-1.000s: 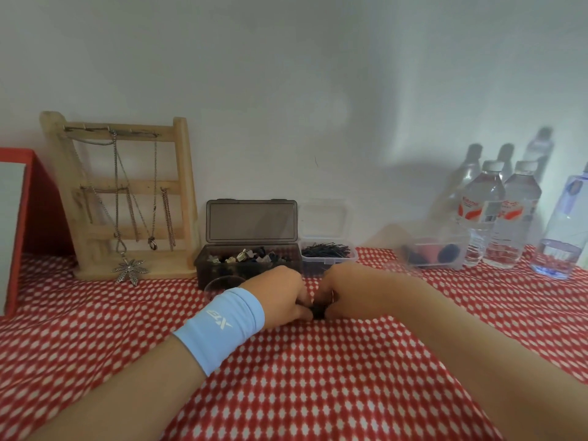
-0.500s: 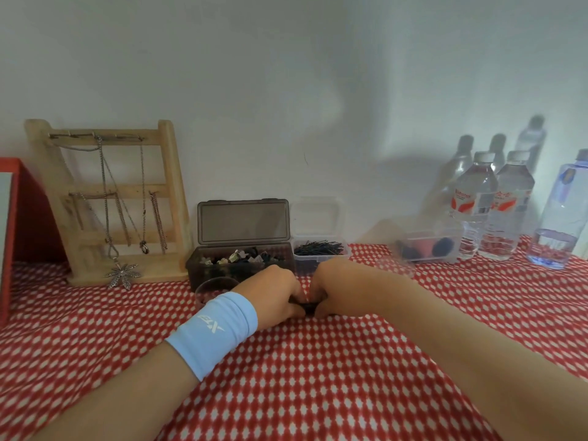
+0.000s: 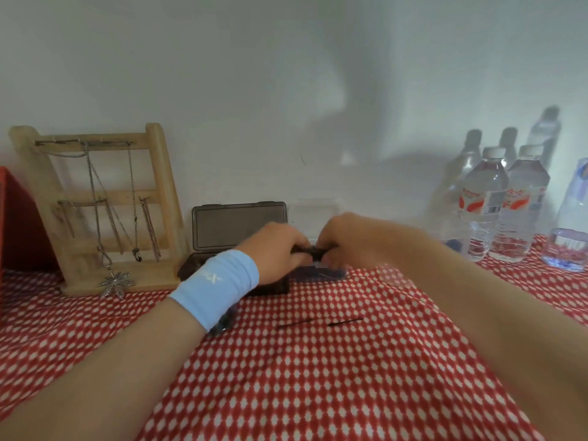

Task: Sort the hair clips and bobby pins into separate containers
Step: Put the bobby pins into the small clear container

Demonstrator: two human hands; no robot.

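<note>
My left hand, with a light blue wristband, and my right hand are raised together over the boxes, both pinching a small dark hair clip between them. Below them sits the smoky grey box with its lid up; its contents are hidden by my left hand. To its right the small clear box is mostly covered by my right hand. Two black bobby pins lie on the red checked cloth in front of the boxes.
A wooden jewellery stand with chains stands at the back left, beside a red object at the edge. Several water bottles stand at the back right. The red checked tablecloth covers the table.
Both hands lifted off the cloth and moved back over the boxes with the dark clip between them. Two bobby pins now show on the cloth where the hands were.
</note>
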